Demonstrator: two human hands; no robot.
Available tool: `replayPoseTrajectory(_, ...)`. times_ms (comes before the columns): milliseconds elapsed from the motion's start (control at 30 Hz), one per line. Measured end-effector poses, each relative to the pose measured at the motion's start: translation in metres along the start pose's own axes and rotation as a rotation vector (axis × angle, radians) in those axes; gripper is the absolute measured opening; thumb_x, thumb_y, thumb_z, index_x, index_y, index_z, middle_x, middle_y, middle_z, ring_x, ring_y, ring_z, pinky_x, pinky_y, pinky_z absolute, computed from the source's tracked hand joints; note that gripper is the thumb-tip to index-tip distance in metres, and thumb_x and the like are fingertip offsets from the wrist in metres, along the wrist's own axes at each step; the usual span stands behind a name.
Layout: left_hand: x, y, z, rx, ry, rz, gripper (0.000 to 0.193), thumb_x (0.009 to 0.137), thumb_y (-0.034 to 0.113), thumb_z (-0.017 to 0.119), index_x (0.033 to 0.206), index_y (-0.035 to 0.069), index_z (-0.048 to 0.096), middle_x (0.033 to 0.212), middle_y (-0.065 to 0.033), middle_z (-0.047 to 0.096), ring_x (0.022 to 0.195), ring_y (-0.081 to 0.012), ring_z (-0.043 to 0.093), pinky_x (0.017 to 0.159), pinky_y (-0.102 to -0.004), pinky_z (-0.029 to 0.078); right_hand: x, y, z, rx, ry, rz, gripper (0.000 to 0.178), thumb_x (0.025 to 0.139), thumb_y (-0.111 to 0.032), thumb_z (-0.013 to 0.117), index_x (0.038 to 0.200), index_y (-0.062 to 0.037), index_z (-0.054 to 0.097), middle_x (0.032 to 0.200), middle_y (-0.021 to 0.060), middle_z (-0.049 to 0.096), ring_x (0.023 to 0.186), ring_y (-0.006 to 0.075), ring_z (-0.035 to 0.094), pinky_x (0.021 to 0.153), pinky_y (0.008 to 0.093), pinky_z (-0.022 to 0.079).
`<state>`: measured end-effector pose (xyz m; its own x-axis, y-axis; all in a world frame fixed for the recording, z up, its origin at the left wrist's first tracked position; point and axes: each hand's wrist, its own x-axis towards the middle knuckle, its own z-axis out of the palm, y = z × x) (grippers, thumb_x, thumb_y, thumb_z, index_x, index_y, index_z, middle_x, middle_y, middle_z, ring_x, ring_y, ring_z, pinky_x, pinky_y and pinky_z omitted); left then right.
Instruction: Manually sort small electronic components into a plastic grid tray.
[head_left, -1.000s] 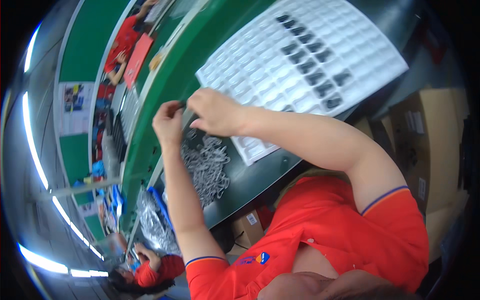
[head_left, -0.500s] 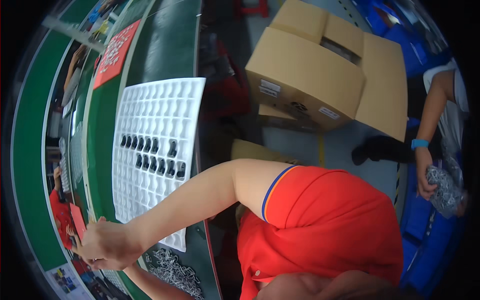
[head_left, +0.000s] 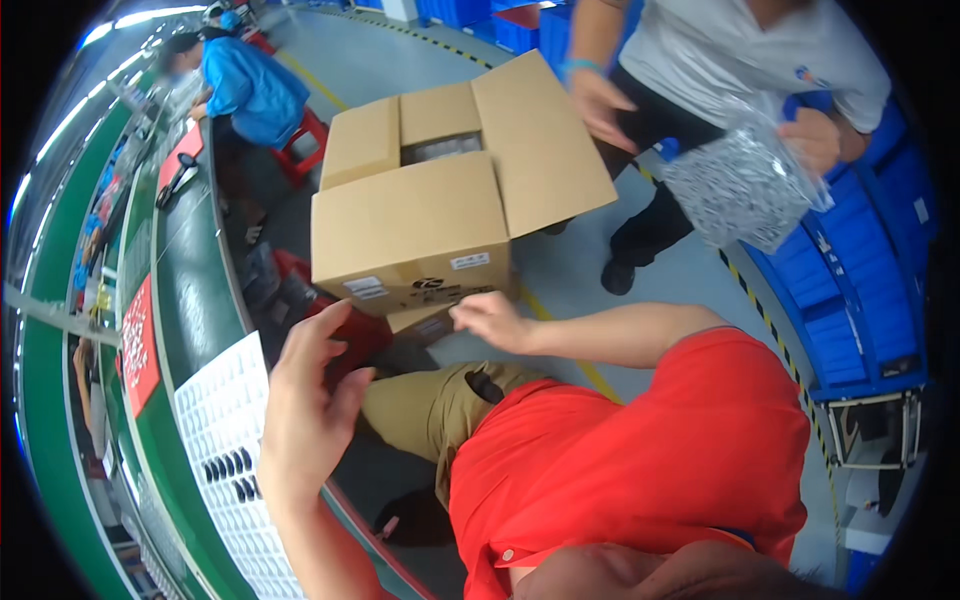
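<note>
- Compared with half a second ago, the hands are found farther apart: the left hand (head_left: 310, 395) is raised by the white tray (head_left: 225, 395), the right hand (head_left: 492, 322) is held near the open cardboard box (head_left: 410, 215), and the view is swung toward a co-worker (head_left: 725, 60).
- The left fingers are loosely spread, with nothing seen between them; the right fingers are curled, and whether anything small is enclosed cannot be told.
- The tray could be knocked and its black parts (head_left: 228, 465) unseated, were the left forearm swept across it.
- Silvery pieces could be spilled, were the co-worker's clear bag (head_left: 735, 190) torn or tipped.
- The tray is laid on the green bench (head_left: 190, 280), partly hidden by the left forearm; it is moulded in rows of pockets, some filled.
</note>
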<state>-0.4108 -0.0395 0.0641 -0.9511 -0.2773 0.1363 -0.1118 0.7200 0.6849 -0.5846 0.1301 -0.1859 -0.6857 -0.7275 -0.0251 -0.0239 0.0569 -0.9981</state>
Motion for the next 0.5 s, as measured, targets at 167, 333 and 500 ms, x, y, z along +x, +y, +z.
replayPoseTrajectory(167, 0.065, 0.008, 0.050, -0.155, -0.297, 0.041, 0.065, 0.079, -0.008, 0.069, 0.139, 0.003, 0.048, 0.125, -0.0098, 0.060, 0.100, -0.0199, 0.060, 0.091, -0.0316, 0.049, -0.003, -0.042, -0.121, 0.197, 0.464, -0.136, 0.024, 0.094, -0.025, 0.056, 0.080, -0.0072, 0.060, 0.061, -0.0014, 0.050, 0.054, 0.0074, 0.046, 0.048, 0.0239, 0.035)
replayPoseTrajectory(333, 0.098, 0.002, 0.085, -0.397, -0.327, 0.041, 0.074, 0.078, 0.000, 0.074, 0.145, 0.009, 0.043, 0.130, -0.0176, 0.056, 0.111, -0.0277, 0.061, 0.092, -0.0372, 0.052, 0.022, -0.044, -0.236, 0.931, 0.560, -0.039, 0.041, 0.094, -0.048, 0.049, 0.093, -0.0085, 0.060, 0.060, 0.0030, 0.052, 0.049, 0.0174, 0.046, 0.046, 0.0314, 0.037)
replayPoseTrajectory(500, 0.111, 0.034, 0.093, -0.372, -0.183, 0.145, 0.088, 0.078, 0.001, 0.076, 0.153, 0.013, 0.031, 0.146, -0.0133, 0.043, 0.124, -0.0260, 0.052, 0.102, -0.0386, 0.046, 0.018, -0.160, -0.291, 0.970, 0.287, -0.486, 0.070, 0.094, -0.064, 0.042, 0.135, -0.0078, 0.053, 0.135, 0.0151, 0.057, 0.121, 0.0321, 0.056, 0.100, 0.0506, 0.045)
